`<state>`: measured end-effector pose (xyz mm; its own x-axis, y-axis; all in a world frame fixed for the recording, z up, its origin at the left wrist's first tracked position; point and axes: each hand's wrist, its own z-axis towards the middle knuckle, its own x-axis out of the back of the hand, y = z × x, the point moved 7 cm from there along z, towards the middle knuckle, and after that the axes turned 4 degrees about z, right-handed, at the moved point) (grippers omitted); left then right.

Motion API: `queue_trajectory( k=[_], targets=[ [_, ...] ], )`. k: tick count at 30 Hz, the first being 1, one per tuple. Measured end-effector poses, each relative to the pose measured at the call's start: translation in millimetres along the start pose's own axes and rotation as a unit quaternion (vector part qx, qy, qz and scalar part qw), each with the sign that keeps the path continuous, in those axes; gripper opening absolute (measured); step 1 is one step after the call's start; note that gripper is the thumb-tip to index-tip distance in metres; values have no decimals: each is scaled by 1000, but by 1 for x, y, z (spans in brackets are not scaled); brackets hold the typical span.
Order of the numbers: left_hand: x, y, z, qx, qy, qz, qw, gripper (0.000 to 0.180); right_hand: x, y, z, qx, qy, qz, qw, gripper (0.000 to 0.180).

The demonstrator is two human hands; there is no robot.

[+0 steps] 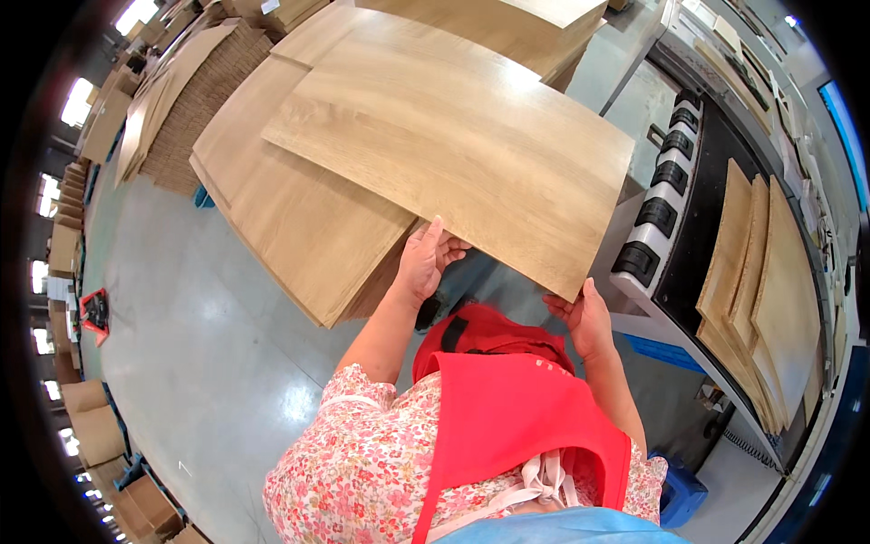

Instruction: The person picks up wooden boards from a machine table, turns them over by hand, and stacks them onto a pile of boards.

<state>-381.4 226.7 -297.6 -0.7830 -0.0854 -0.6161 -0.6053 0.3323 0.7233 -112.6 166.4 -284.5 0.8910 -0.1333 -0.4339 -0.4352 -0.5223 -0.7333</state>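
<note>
A large wood-grain panel lies level in front of me, held by its near edge. My left hand grips that edge near its middle, thumb on top and fingers underneath. Close to the panel's near right corner, my right hand pinches the edge, its fingers partly hidden below. The panel's far left part overlaps a stack of similar wood-grain boards, while its right part juts out past the stack toward the machine.
A machine bed with a row of black-and-white rollers stands on the right, several narrow boards lying on it. Another board stack is at the back. Piled sheets stand far left, with a red pallet jack on the floor.
</note>
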Motion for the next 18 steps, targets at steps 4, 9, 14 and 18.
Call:
queue_trajectory(
  k=[4, 9, 14, 18],
  targets=[
    [-13, 3, 3, -14, 38, -7, 999, 29, 12, -5, 7, 53, 60, -50, 996, 43],
    [-18, 16, -3, -70, 68, -12, 995, 23, 7, -27, 7, 295, 51, -314, 901, 69],
    [-5, 75, -40, -157, 125, -14, 980, 20, -47, -66, -36, 554, 112, -576, 591, 73],
    [-10, 123, -61, -210, 149, 50, 965, 28, -73, -75, -14, 531, 62, -624, 570, 77]
  ],
)
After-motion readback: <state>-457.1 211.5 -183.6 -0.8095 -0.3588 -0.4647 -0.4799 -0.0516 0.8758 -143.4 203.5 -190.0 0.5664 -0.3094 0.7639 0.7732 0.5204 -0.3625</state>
